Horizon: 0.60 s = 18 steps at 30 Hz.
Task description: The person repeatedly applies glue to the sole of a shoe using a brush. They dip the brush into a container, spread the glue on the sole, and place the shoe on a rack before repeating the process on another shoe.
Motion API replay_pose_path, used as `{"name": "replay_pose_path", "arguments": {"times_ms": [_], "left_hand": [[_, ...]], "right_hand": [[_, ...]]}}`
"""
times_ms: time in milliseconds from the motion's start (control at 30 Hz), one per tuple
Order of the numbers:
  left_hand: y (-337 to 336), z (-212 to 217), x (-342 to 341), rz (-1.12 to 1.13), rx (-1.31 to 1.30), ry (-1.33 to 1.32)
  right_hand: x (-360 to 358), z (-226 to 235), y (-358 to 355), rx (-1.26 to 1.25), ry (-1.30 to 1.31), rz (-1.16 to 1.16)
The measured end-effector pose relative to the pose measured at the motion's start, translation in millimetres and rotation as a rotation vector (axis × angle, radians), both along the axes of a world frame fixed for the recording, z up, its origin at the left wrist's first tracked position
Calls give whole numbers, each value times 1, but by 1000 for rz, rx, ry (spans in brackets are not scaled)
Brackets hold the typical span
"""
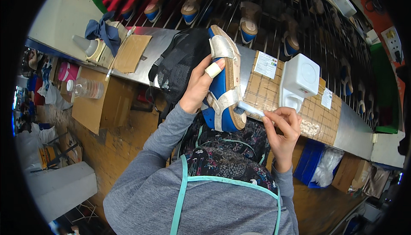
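A beige-strapped sandal w/ tan sole edge, fitted on a glossy blue last (231,74), is held near upright, slightly tilted, in front of the near edge of the metal-topped bench (353,134). Its mid-section is gripped by the L hand (198,83): the thumb, w/ a pale yellow wrap (212,69), is pressed on the blue side; the other fingers are mostly hidden, so their exact pos. can't be told. A slim white-handled brush w/ dark bristles (252,109) is pinched btwn thumb & fingertips of the R hand (283,130). The bristle end is placed at the sandal's lower sole edge; exact contact can't be confirmed.

On the bench, R of the sandal, a white plastic container w/ square top (304,76) is set on a brown grid-taped cardboard sheet (262,90). A black mesh item (176,68) is located L of the sandal. Beyond, similar blue-and-beige shoes (249,23) are supported on a metal-rod rack (270,36).
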State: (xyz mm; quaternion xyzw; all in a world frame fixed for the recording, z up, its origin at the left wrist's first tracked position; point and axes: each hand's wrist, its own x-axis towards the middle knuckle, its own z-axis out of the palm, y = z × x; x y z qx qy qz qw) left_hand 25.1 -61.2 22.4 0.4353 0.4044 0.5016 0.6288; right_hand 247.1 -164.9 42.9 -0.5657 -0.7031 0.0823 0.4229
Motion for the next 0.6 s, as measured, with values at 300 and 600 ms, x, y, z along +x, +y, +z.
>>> {"name": "replay_pose_path", "arguments": {"times_ms": [300, 600], "left_hand": [[3, 0, 0, 2, 33, -16], [13, -3, 2, -152, -224, -59]], "right_hand": [[-2, 1, 12, 171, -86, 27], [18, -2, 13, 5, 97, 198]]}}
